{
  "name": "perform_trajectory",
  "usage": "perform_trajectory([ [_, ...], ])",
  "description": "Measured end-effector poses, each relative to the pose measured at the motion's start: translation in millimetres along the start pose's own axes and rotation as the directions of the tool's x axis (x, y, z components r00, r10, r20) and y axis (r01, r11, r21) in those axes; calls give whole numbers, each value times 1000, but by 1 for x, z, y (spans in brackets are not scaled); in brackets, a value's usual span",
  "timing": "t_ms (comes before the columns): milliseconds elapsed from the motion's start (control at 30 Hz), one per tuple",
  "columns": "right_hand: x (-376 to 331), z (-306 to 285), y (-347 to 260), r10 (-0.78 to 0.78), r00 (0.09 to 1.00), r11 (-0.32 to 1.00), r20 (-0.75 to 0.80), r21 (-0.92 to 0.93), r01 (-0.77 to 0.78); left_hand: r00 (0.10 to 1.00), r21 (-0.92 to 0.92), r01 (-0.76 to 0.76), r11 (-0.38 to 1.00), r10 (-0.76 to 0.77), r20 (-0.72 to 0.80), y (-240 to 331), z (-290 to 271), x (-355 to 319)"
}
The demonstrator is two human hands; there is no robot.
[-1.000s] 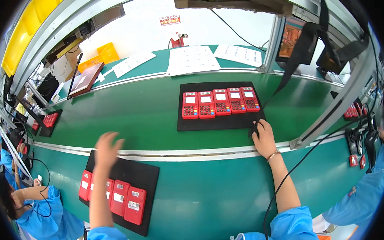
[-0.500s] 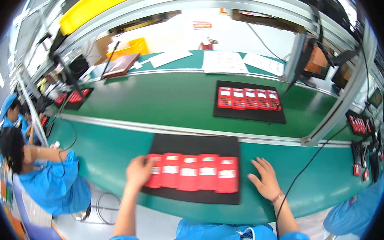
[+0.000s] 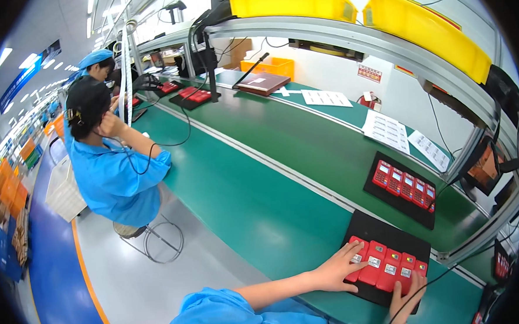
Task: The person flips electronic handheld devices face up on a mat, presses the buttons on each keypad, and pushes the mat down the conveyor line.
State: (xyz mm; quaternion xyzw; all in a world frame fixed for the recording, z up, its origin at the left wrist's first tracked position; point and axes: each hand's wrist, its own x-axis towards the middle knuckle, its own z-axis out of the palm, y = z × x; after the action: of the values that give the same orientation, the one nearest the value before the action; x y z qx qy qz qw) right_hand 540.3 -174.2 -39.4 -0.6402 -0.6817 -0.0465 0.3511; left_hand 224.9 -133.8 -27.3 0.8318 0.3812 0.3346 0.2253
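Five red handheld devices [image 3: 389,268] lie label-side up in a row on a black mat [image 3: 373,226] atop the green surface [image 3: 250,212], left-hand grip [image 3: 334,272] released, fingers spread over the row's left end, right-hand grip [image 3: 405,304] at its right end, whether clasping cannot be told.

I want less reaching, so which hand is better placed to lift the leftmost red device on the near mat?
Probably your left. The left hand lies partly over that device, fingers spread, while the right hand is at the row's opposite end.
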Motion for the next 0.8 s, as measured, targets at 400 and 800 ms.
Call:
perform_trajectory([
  [400, 27, 31, -118, -212, 955, 976, 205, 96, 196, 926, -371, 223, 901, -315, -208, -17, -11, -19],
  [800, 21, 24, -103, -43, 984, 955, 172, 297, -11, 969, -193, -87, 977, 38, -246, -15, -11, -15],
])
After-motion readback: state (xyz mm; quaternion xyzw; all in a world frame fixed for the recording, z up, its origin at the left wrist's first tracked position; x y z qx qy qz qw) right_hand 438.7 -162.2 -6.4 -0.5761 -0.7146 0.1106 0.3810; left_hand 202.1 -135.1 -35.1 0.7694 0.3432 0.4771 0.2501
